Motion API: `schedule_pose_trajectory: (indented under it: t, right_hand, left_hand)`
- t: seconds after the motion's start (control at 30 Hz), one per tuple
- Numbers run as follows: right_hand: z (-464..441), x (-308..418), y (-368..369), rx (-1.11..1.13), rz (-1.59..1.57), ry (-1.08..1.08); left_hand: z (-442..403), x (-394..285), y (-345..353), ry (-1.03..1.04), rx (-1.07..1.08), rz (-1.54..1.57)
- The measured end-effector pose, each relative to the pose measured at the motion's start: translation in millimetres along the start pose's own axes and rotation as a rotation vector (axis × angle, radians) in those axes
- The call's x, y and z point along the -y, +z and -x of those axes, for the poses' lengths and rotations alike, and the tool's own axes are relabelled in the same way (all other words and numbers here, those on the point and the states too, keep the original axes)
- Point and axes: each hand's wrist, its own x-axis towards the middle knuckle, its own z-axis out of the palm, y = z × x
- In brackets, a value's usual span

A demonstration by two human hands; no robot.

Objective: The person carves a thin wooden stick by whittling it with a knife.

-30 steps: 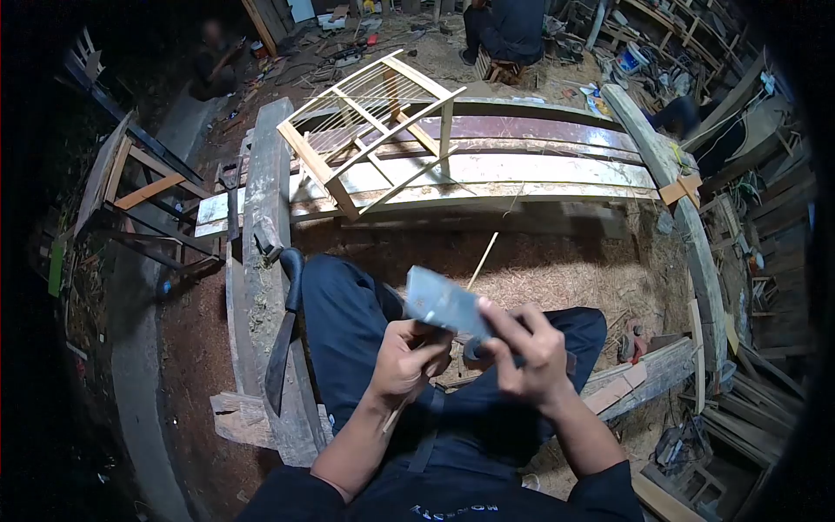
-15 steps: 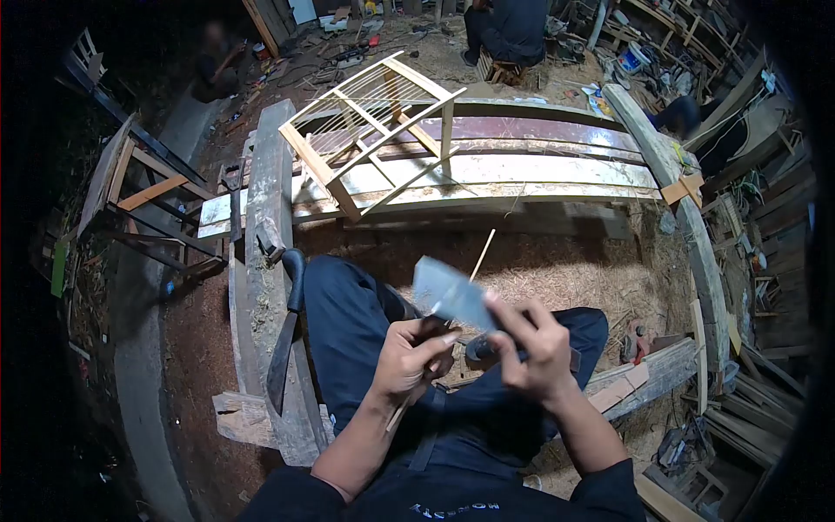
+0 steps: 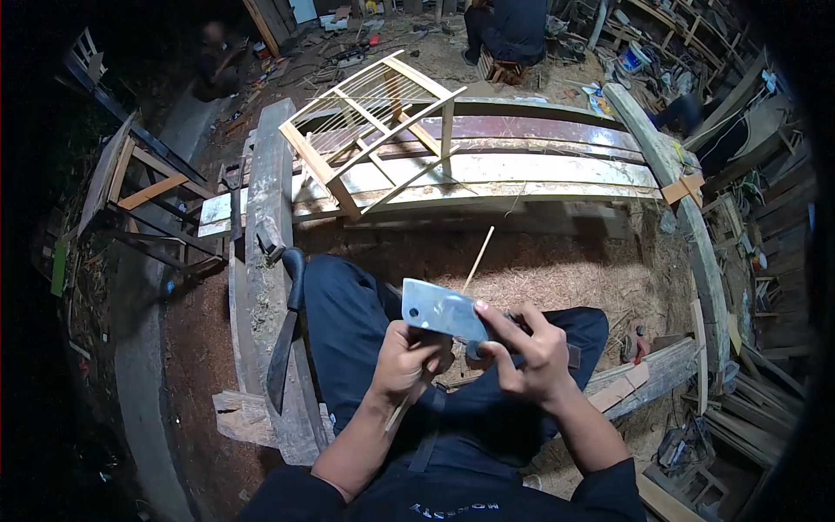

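A wide metal cleaver blade (image 3: 446, 311) with a round hole near its far corner lies across the space between my hands. My right hand (image 3: 532, 348) is closed on the cleaver, its index finger along the blade. My left hand (image 3: 412, 361) is closed round a thin wooden stick (image 3: 479, 259), which slants up past the blade and comes out again below the hand. The blade's lower edge is close to my left fingers; whether it touches the stick is hidden. Beyond stands a wooden frame (image 3: 376, 129) with thin parallel rods, tilted on the bench.
Painted planks (image 3: 539, 170) form a bench ahead. A long knife (image 3: 280, 361) with a black handle rests on the left beam (image 3: 267, 183). Wood shavings (image 3: 557, 270) cover the ground. One person (image 3: 513, 33) sits at the top, another (image 3: 216, 65) crouches upper left. Scrap wood lies right.
The cleaver blade has swung and now lies flatter, its far end lower than half a second ago. The stick's tip has shifted slightly left and down. Both hands keep their hold.
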Motion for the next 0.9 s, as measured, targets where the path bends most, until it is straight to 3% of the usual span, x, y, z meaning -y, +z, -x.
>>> schedule_pose_trajectory:
  t: [0.33, 0.43, 0.53, 0.6, 0.67, 0.73, 0.8, 0.87, 0.9]
  right_hand:
    - [-3, -2, 11, -0.069, 0.016, 0.023]
    - [-14, -19, 3, -0.228, 0.032, 0.112]
    - [-9, -9, 2, -0.087, -0.049, 0.01]
    - [-1, 5, 3, 0.019, -0.039, -0.062]
    - [-6, -1, 1, -0.065, -0.043, 0.027]
    - [-8, -13, 4, -0.138, -0.07, 0.125]
    - [-2, -4, 5, -0.039, -0.081, -0.024]
    - [3, 5, 5, 0.047, -0.09, -0.033]
    - [2, 1, 5, -0.014, -0.074, -0.007]
  left_hand:
    - [-4, -6, 8, -0.016, -0.053, -0.08]
    - [4, -12, 12, -0.075, -0.006, -0.034]
    - [1, -4, 7, -0.062, -0.044, -0.164]
    - [1, 3, 21, 0.038, -0.369, -0.004]
    - [-4, 0, -6, -0.012, 0.019, -0.096]
    - [0, -3, 2, -0.038, -0.019, -0.083]
    - [0, -5, 4, -0.062, -0.047, -0.084]
    - [2, -1, 0, -0.045, -0.167, 0.221]
    - [3, 1, 0, 0.02, -0.122, -0.006]
